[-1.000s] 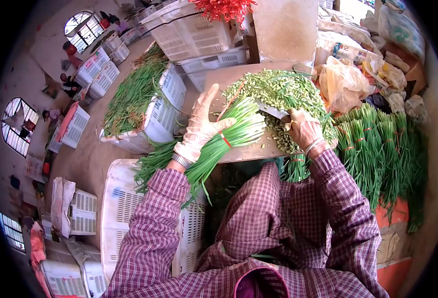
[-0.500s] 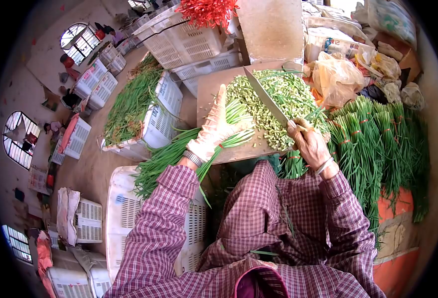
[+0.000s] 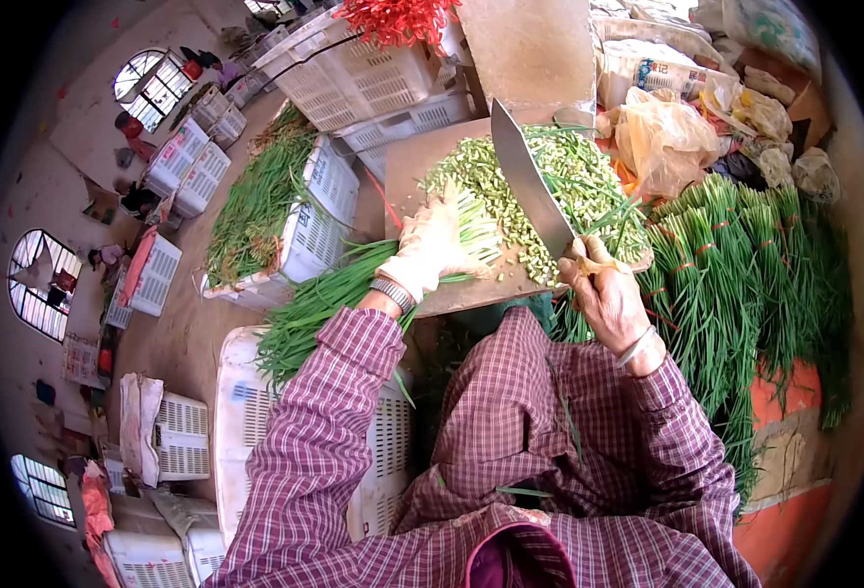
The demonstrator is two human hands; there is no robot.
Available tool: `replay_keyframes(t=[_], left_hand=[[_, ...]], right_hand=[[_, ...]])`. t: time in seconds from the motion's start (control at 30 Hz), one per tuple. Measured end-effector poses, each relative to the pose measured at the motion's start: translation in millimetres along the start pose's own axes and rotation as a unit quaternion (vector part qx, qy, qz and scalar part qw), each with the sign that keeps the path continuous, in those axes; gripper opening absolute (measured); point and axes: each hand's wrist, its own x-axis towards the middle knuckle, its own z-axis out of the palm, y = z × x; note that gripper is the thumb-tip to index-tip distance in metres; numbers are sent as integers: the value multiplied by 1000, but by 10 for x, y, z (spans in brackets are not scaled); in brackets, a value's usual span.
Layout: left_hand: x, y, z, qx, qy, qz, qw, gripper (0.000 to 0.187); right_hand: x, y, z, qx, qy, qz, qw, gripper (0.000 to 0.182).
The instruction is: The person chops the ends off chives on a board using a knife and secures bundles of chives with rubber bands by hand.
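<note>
My left hand (image 3: 427,245), in a pale glove, presses down over a bunch of garlic chives (image 3: 476,230) on the wooden board (image 3: 417,162). The pale cut ends point right, and the long green leaves hang off the board's left edge. In my right hand (image 3: 603,294) is the handle of a broad knife (image 3: 530,181), its blade tilted up over a heap of chopped stalks (image 3: 589,162). A thin red strip (image 3: 380,186), perhaps a tie band, shows just left of my left hand. The glove hides part of the bunch.
Tied green bunches (image 3: 726,255) are stacked at the right. White crates (image 3: 324,230) stand at the left, one filled with greens (image 3: 255,216). Another white crate (image 3: 241,412) is beside my left arm. Plastic bags (image 3: 662,142) lie behind the board.
My left hand has gone from spread fingers to lying over the bunch. The red band by its wrist no longer shows there; a red strip appears further left. The knife blade has turned more upright.
</note>
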Motion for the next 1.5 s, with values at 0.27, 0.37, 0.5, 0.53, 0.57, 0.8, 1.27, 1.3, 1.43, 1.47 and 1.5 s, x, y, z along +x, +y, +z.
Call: replay_keyframes(t=[0.27, 0.37, 0.5, 0.53, 0.57, 0.8, 1.27, 1.3, 1.43, 1.47, 1.5], left_hand=[[159, -13, 50, 29, -35, -42, 998, 113], [147, -5, 75, 30, -17, -33, 999, 102], [128, 12, 78, 43, -14, -31, 998, 103], [125, 3, 89, 48, -8, -25, 998, 104], [122, -5, 99, 53, -1, -19, 998, 105], [93, 16, 140, 76, 8, -8, 997, 105], [86, -91, 351, 91, 99, 60, 989, 88], [76, -98, 353, 89, 97, 61, 989, 88], [61, -107, 403, 97, 129, 84, 983, 86], [65, -109, 412, 98, 139, 93, 981, 85], [73, -99, 404, 97, 137, 93, 981, 85]], right_hand=[[-54, 106, 224, 1, 18, -16, 1000, 17], [-43, 88, 240, -104, 34, -49, 993, 16], [-45, 43, 282, -96, 39, -40, 994, 17], [-36, 72, 301, -126, 26, -40, 991, 18], [-30, 106, 322, -156, 13, -40, 987, 20], [-29, 229, 375, -185, -15, -36, 982, 24], [273, 253, 95, -202, -150, -137, 958, 23], [308, 246, 81, -196, -165, -125, 959, 23], [571, 303, 13, -209, -275, -166, 924, 14], [649, 326, 38, -208, -275, -165, 924, 14], [717, 348, 84, -215, -281, -140, 925, 17]])
